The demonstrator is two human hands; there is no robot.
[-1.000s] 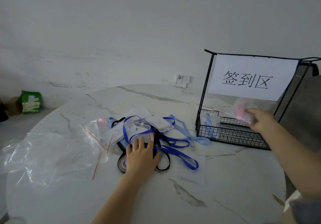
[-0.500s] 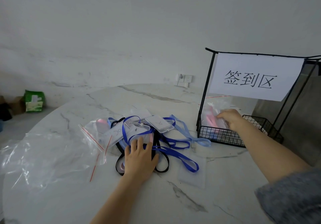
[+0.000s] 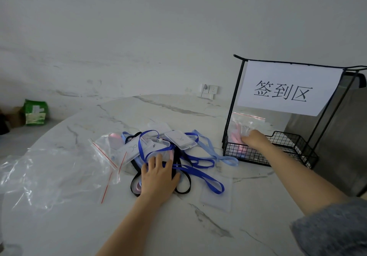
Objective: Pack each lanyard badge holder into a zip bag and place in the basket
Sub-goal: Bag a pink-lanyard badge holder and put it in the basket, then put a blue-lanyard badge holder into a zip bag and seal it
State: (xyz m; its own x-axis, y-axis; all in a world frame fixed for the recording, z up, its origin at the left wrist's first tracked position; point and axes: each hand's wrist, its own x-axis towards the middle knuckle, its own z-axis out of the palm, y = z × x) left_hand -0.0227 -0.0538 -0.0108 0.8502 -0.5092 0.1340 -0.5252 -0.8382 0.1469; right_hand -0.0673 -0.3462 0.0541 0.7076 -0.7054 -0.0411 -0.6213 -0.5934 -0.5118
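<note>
**Placing a packed bag.** Right of centre, the right hand [image 3: 255, 141] reached into the wire basket [image 3: 297, 150], fingers curled on the filled zip bag [image 3: 241, 126]. The bag stood against the basket's left wall with a pink lanyard inside. At centre, the left hand [image 3: 158, 178] lay flat on the pile of lanyard badge holders [image 3: 198, 162], fingers straight and slightly apart. The bag film was probably light, limp and slippery, best pinched near its red zip strip [image 3: 248, 115]. The ribbons looked soft and tangle-prone, so a stiff card sleeve [image 3: 180, 139] seemed the surer hold. Empty zip bags [image 3: 107, 152] lay at left.
</note>
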